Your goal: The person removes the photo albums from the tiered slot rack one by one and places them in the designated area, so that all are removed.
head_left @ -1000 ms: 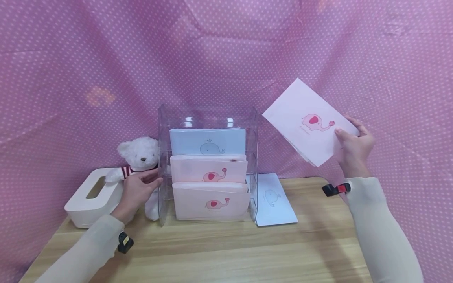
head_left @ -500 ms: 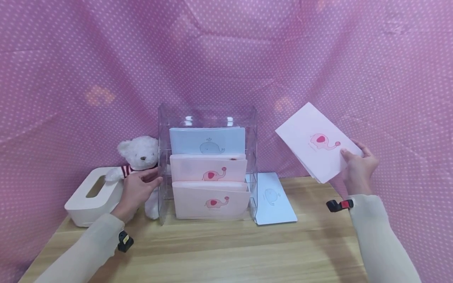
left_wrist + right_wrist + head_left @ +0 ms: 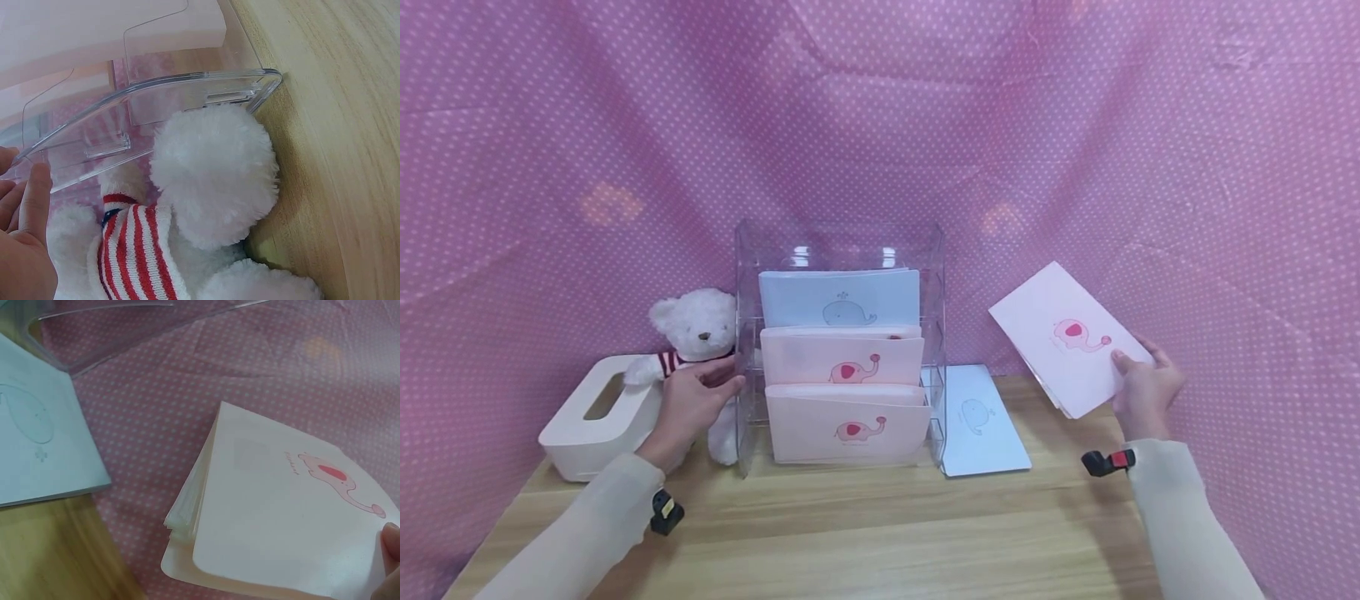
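Note:
My right hand [image 3: 1150, 390] grips a pale pink notebook [image 3: 1071, 350] by its corner, thumb on the front cover with its printed elephant. It is tilted, raised over the table's right side; in the right wrist view its pages [image 3: 187, 500] fan slightly between the covers. Mid-table stands a clear tiered rack [image 3: 842, 237] holding blue whale notebooks [image 3: 838, 300] at the back and pink elephant notebooks [image 3: 842, 429] in the two front tiers. Straight fingers and thumb of my left hand [image 3: 688, 408] touch the rack's left side panel [image 3: 187, 81].
A white teddy bear [image 3: 700, 321] in a striped top leans between the rack and a white tissue box [image 3: 568, 429] on the left. Right of the rack, a blue whale notebook [image 3: 988, 442] lies on the wooden table [image 3: 850, 533]. Pink dotted cloth [image 3: 880, 125] hangs behind.
My right hand has come down with the pink notebook, still tilted, toward the table's right side. My left hand stays at the rack's side panel, and the rack has not moved.

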The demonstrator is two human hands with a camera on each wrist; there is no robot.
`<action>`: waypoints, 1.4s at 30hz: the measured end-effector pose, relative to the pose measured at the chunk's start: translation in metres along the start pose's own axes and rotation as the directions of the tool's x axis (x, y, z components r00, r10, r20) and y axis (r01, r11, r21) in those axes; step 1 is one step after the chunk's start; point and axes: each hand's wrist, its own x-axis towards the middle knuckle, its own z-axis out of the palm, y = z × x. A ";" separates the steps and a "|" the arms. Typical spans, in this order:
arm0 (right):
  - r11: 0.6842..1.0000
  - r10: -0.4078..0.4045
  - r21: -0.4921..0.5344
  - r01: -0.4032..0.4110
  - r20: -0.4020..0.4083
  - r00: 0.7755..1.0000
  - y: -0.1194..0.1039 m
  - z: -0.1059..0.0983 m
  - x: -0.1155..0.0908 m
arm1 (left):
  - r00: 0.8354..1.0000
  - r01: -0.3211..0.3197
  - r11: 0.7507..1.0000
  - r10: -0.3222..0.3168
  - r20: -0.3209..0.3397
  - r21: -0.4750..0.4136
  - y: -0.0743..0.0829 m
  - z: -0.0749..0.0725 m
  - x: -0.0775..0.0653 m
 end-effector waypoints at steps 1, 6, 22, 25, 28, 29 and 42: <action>1.000 -0.007 0.003 0.007 -0.006 1.000 0.003 -0.001 0.001 | 1.000 0.004 1.000 -0.004 0.000 0.001 0.000 0.000 0.000; 0.997 0.009 -0.079 -0.012 -0.034 0.999 0.014 -0.010 0.003 | 1.000 0.014 1.000 -0.014 -0.004 -0.012 0.002 -0.001 -0.001; 0.997 0.023 -0.076 -0.026 -0.051 0.998 0.049 -0.037 0.004 | 1.000 0.001 1.000 -0.001 -0.004 -0.010 -0.002 0.000 -0.001; 0.995 0.021 -0.096 -0.026 -0.054 0.998 0.054 -0.039 0.005 | 1.000 0.000 1.000 0.000 -0.003 -0.012 -0.001 0.000 0.000; 0.992 0.028 -0.120 -0.035 -0.059 0.998 0.057 -0.040 0.005 | 1.000 0.010 1.000 -0.010 0.006 -0.010 0.000 -0.001 -0.001; 0.990 0.033 -0.135 -0.040 -0.059 0.998 0.059 -0.040 0.005 | 1.000 0.015 1.000 -0.015 0.010 -0.010 0.000 -0.001 -0.001; 0.974 0.021 -0.222 -0.040 -0.087 0.996 0.070 -0.046 0.005 | 1.000 -0.024 1.000 0.024 -0.007 0.002 0.000 -0.001 -0.001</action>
